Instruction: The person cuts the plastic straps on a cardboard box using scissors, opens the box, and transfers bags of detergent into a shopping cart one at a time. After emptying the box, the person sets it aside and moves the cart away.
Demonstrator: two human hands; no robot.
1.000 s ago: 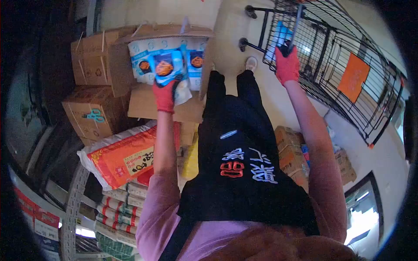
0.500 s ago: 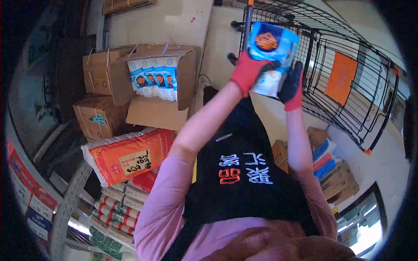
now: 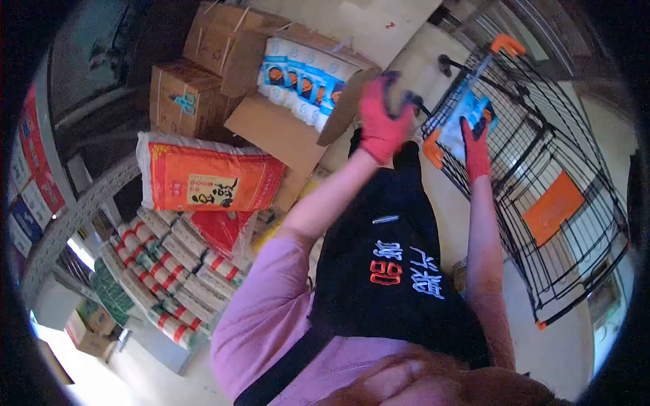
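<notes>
Presently the right hand [image 3: 476, 145] grips a blue-and-white printed packet [image 3: 457, 123] against the near end of a black wire shopping cart [image 3: 546, 126]; whether the packet sits inside or above it, I cannot tell. The left hand [image 3: 388, 125] has thumb and fingers spread, nothing visible between them; left of it is an open cardboard carton [image 3: 276, 132] of similar packets [image 3: 305, 82]. A one-handed hold might let the packet twist and slip, or the wire could snag its wrapping.

Red 品 [image 3: 386, 273] on black apron [image 3: 393, 314]
</notes>
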